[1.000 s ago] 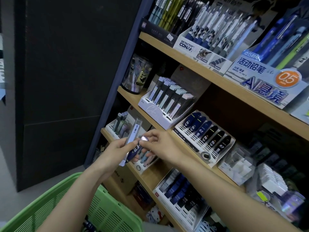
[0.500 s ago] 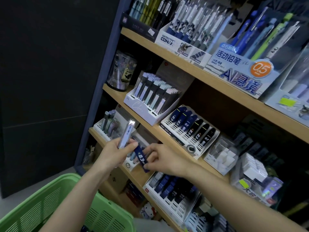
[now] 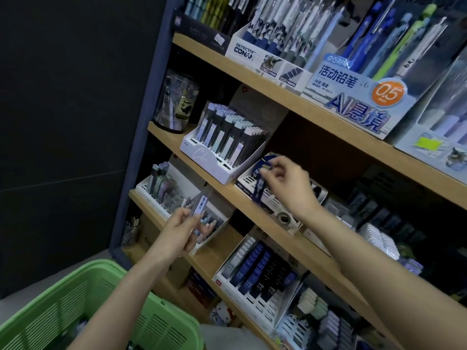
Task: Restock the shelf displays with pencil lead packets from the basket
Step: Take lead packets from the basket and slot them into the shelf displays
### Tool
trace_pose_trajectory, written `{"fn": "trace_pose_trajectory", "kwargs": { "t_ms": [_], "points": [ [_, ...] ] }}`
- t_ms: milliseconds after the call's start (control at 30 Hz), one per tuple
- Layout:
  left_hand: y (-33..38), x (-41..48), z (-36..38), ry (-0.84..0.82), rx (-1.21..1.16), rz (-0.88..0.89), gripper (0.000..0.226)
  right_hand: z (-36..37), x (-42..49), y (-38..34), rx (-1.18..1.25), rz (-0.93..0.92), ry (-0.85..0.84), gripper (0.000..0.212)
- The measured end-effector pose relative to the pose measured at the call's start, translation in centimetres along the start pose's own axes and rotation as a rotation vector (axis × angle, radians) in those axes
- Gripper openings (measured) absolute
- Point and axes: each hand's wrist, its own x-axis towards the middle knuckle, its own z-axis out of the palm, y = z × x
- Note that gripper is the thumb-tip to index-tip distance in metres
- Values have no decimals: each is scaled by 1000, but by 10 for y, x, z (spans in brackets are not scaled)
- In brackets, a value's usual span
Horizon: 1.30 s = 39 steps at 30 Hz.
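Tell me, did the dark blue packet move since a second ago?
Yes. The right hand carried the dark blue packet up, from beside the left hand at the lower shelf to the white display tray one shelf higher.

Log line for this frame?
right hand: pinching blue packet at white tray | left hand: holding clear packet | green basket: below hands

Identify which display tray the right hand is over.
The white slotted tray on the middle shelf, just right of the pastel-packet tray. Only there does the right hand pinch a dark blue packet over the slots.
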Motion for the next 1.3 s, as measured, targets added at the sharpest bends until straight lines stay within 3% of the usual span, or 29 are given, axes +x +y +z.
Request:
{"fn": "trace_pose_trajectory", "kwargs": {
  "t_ms": [133,367,767,933,1200,1300],
  "points": [
    [0,1,0,11,-32,20,23,-10,34,19,-2,18,160,6],
    [-3,6,-1,37,-89,22,16,17,52,31,-8,36,182,14],
    [-7,12,-1,85,-135,74,14,13,67,35,-149,14,108,23],
    [-10,14,-1,101,-150,66,12,8,70,32,-40,88,41,19],
    [-17,14,-1,97,-103,24,13,18,73,34,-313,5,-55,29],
    [-17,13,-2,91,-95,0,12,24,69,36,-453,-81,6,32]
  ]
}}
